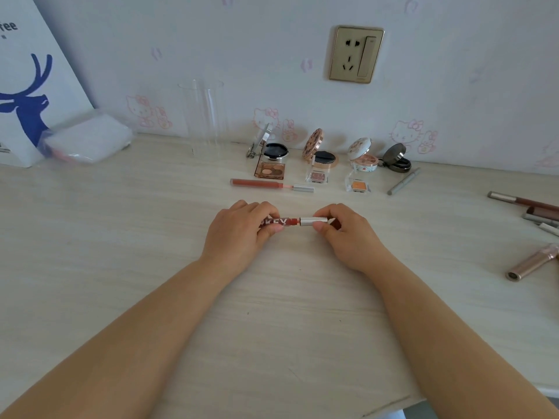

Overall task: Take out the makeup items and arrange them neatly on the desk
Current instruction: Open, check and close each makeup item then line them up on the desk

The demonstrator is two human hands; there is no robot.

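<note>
Desk (121, 252): pale wood-grain, set against the wall.
Clear cylinder (202, 116): stood upright by the wall; contents could not be told.
Open compacts (320, 152): ranged along the wall.
Red lip gloss (290, 222): held mid-desk, long axis left-right, silver cap rightward.
Left hand (239, 234): tube pinched.
Right hand (348, 234): cap pinched.

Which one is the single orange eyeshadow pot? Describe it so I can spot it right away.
Start at the gold wall socket and drop to the row of open compacts along the wall. Just in front of the white floral compact sits a small clear square pot. It alone holds a bright orange pan; its neighbour to the left holds pink.
</note>
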